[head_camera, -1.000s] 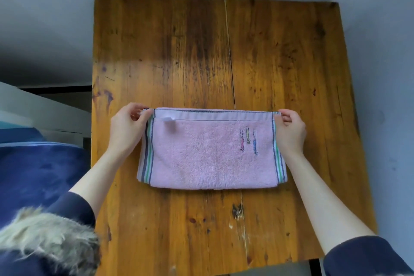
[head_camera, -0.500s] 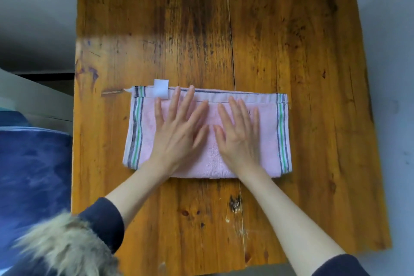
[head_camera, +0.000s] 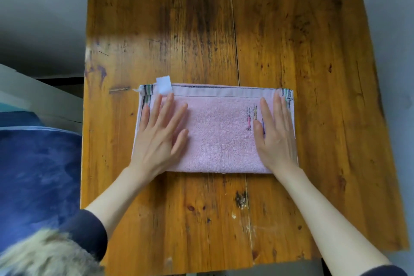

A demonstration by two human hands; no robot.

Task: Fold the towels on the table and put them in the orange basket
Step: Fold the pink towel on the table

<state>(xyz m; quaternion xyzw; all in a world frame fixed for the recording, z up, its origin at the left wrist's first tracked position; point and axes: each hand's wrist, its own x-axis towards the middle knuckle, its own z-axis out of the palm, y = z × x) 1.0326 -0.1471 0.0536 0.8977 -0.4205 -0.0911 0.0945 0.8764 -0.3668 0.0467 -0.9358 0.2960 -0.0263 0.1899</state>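
Note:
A pink towel lies folded into a long rectangle in the middle of the wooden table. It has striped short ends, a white label at its far left corner and small coloured embroidery near the right. My left hand presses flat on the towel's left part, fingers straight and spread. Flat on the right end lies my right hand, fingers straight and together. The orange basket is not in view.
A blue cushion or cover sits left of the table, with a white shelf edge behind it. A fur-trimmed sleeve shows at the bottom left. Grey floor surrounds the table.
Both hands let go of the towel's far corners, pressed flat at its middle, then slid apart to the left and right ends.

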